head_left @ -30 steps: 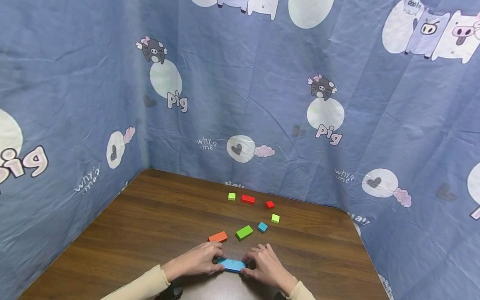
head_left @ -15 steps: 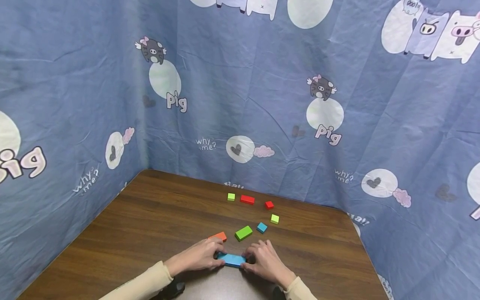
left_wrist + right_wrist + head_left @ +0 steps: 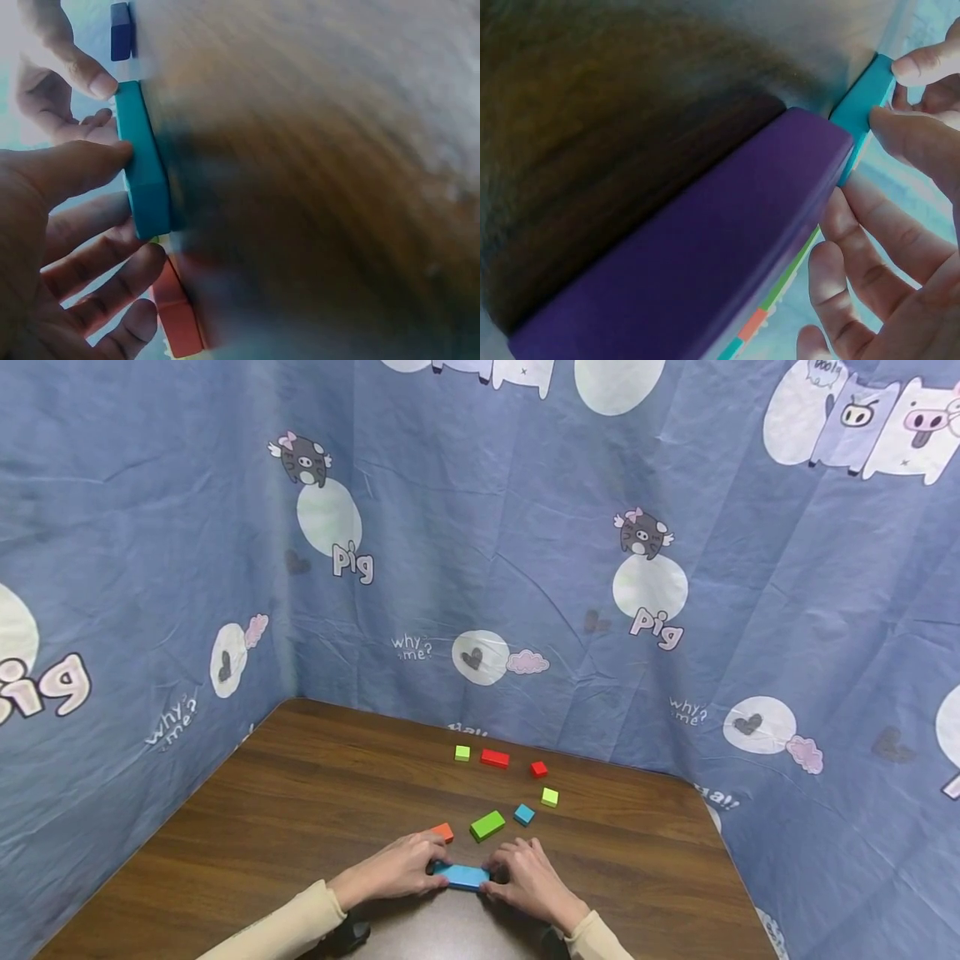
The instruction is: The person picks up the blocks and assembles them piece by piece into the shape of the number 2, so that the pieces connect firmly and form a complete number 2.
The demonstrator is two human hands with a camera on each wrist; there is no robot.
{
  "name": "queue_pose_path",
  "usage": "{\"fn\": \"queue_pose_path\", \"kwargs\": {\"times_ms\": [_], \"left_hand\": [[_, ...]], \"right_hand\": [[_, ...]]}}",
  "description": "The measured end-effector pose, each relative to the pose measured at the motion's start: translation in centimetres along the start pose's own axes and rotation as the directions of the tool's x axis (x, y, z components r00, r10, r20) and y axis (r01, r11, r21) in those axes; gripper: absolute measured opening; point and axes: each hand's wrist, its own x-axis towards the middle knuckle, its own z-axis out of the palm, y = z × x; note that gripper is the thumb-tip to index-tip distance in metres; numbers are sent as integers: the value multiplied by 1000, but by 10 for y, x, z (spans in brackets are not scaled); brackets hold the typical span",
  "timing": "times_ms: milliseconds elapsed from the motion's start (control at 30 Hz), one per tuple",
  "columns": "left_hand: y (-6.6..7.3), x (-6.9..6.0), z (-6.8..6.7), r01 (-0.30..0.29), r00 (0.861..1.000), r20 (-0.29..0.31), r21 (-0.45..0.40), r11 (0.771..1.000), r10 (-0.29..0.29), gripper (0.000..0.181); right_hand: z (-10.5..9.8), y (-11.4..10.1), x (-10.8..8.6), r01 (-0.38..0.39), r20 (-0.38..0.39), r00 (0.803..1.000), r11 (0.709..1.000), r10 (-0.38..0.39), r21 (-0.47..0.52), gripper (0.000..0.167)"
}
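A long blue block (image 3: 464,877) lies level between the two hands, low in the head view. My left hand (image 3: 401,868) pinches its left end, with the thumb on the near side, as the left wrist view also shows along the teal-looking block (image 3: 142,165). The block's right end is pinched by my right hand (image 3: 528,881). Just beyond the left fingers, an orange block (image 3: 444,832) is partly covered by them. A green block (image 3: 487,827) sits farther back, with a small blue block (image 3: 524,815) to its right.
Toward the back of the wooden table (image 3: 300,777) are a red block (image 3: 495,758), a small red block (image 3: 539,769) and two yellow-green blocks (image 3: 462,752) (image 3: 550,797). A purple block (image 3: 705,225) looms close in the right wrist view. Patterned blue cloth (image 3: 480,568) surrounds the table.
Both hands and the long blue block have shifted slightly away from the body. The left fingers now cover more of the orange block. The grips look the same.
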Motion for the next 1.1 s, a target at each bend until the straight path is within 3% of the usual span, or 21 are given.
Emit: {"fn": "queue_pose_path", "kwargs": {"times_ms": [433,900,1100], "left_hand": [[4,5,-5,12,1000,28,-5,1000,-11,24],[3,4,-5,-1,1000,2,-5,1000,1,25],[3,5,-4,8,1000,19,-8,1000,-8,24]], "right_hand": [[-13,13,-8,-61,16,998,995,60,83,32],[-49,46,-33,-76,-58,995,993,82,94,28],[-48,49,-43,-72,22,997,992,70,108,35]]}}
